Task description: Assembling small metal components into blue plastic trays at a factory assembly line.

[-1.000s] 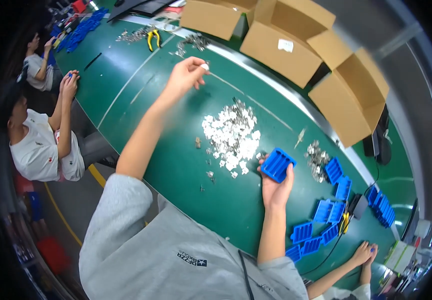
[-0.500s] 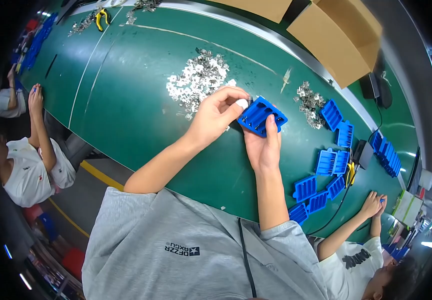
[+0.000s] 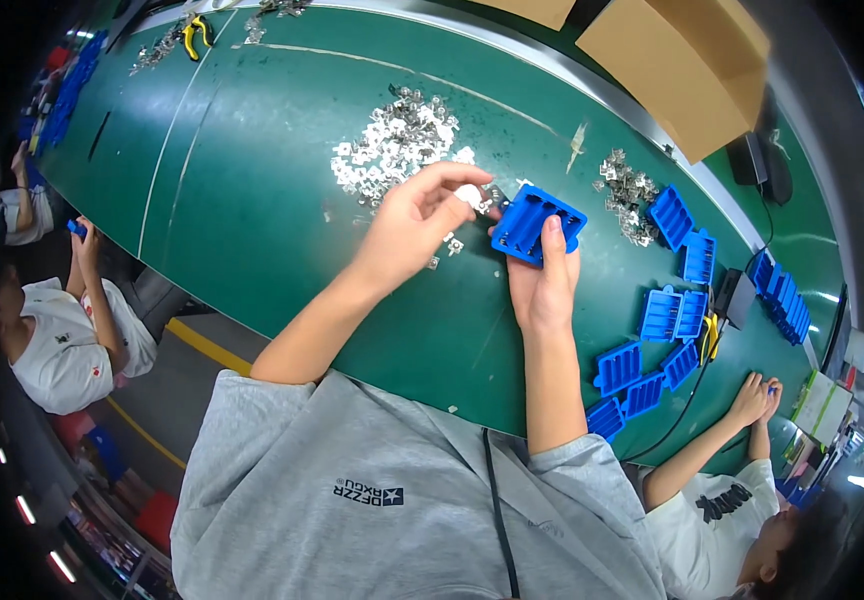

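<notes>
Blue tray (image 3: 525, 222) in R hand (image 3: 544, 288)

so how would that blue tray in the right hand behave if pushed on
The blue tray looks like moulded plastic with straight walls and dividers, so it is probably stiff. It seems light: the right hand supports it, thumb over the edge. Being shallow and boxy, it would likely slide rather than roll.

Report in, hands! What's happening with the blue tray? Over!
Right hand: holding blue tray, slots showing. Left hand: beside tray, small metal bits at fingers, grip unclear. Metal pile: beyond left hand, not in between.
</notes>
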`<action>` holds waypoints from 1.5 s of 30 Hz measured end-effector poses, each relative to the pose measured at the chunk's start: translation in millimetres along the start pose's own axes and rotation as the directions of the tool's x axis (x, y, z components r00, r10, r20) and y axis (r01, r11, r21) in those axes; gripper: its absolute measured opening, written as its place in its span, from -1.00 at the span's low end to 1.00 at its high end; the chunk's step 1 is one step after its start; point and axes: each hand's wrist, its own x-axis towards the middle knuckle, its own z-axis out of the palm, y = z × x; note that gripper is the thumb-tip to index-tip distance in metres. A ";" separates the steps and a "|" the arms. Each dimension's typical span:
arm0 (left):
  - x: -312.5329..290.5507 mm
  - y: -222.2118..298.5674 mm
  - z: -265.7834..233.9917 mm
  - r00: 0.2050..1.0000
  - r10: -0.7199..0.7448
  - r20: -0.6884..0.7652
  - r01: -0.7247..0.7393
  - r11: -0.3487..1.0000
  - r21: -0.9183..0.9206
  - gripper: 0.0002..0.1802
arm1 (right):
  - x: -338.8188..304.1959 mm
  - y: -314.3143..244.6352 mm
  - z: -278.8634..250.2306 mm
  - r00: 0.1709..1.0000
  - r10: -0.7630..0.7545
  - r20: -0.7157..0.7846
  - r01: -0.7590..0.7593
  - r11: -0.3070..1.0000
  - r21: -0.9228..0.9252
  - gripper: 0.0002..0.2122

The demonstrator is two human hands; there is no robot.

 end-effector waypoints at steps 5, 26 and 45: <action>3.8 1.6 -11.8 0.999 -0.014 0.036 0.012 0.999 0.044 -0.79 | 0.2 0.9 -2.5 1.000 0.015 0.019 -0.011 0.985 -0.175 -0.62; 3.4 -8.4 -16.7 0.989 0.134 -0.063 -0.119 0.972 0.201 -0.90 | 1.2 1.2 -0.2 0.996 0.071 0.062 -0.065 0.994 -0.090 -0.54; 6.0 -6.6 -2.3 0.855 0.511 0.084 -0.455 0.665 0.592 -0.84 | -4.7 9.2 6.6 0.967 0.214 0.139 -0.214 0.977 -0.011 -0.52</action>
